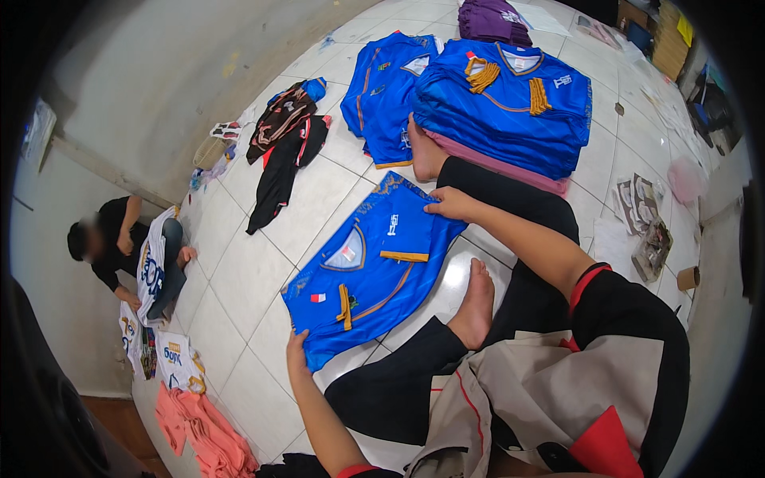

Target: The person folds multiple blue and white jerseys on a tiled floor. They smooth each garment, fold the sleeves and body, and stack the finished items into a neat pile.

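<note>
A blue jersey [382,299] with gold trim is spread between my two hands, above the tiled floor in front of my crossed legs. My left hand [299,351] grips its edge at the lower left, thumb on top. At the opposite edge my right hand [454,204] pinches the cloth, fingers partly hidden. One sleeve [407,230], with white lettering, lies folded over the front. The gold cuff [345,308] of the other sleeve shows near a small red-and-white patch. The V-neck collar [346,251] faces away from me, towards the wall side.
A stack of folded blue jerseys [508,125] rests on pink cloth [502,164] beyond my foot, beside another blue jersey [382,89]. Dark garments [281,149] lie nearer the wall; salmon-coloured garments [206,433] are at lower left. A person [122,245] sits left, handling a white garment [152,269].
</note>
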### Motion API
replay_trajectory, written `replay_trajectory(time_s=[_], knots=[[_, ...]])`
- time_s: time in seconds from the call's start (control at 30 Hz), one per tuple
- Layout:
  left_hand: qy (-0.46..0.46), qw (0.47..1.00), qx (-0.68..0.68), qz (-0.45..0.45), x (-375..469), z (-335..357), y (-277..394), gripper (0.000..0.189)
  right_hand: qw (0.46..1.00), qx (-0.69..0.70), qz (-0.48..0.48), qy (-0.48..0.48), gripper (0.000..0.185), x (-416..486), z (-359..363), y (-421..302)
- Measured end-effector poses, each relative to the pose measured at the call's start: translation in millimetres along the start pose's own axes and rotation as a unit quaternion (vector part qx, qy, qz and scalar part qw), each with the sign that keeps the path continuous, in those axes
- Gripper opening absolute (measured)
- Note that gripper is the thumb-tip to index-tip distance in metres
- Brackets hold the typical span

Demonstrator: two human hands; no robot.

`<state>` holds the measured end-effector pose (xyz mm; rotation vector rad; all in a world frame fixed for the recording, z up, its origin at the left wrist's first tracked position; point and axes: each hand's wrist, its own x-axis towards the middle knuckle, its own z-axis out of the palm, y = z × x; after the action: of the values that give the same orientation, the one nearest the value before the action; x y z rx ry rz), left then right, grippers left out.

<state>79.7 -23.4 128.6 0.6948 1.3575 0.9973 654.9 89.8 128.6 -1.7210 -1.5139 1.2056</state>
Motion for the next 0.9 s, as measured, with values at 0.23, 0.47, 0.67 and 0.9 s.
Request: replay_trajectory(time_s=[0.23,0.47,0.67,0.9], knots=[[-0.137,0.986,-0.088,-0.031,-85.4,73.4,128.2,0.064,0.97,0.241,0.011,-0.032,0.035,-132.7,-101.8,-73.5],[-0.228,0.973,-0.027,-0.032,-33.1,211.3,222.6,0.064,0.908,0.417,0.029,0.036,0.032,-218.1,-237.7,-88.8],[-0.376,0.926,0.012,0.038,110.0,410.8,319.8,0.06,0.912,0.33,-0.052,0.237,0.035,-214.9,-378.7,-95.7],[-0.478,0.866,0.024,0.143,200.7,638.4,411.9,0.064,0.841,0.202,-0.222,0.45,0.052,-236.1,-498.3,-104.0]])
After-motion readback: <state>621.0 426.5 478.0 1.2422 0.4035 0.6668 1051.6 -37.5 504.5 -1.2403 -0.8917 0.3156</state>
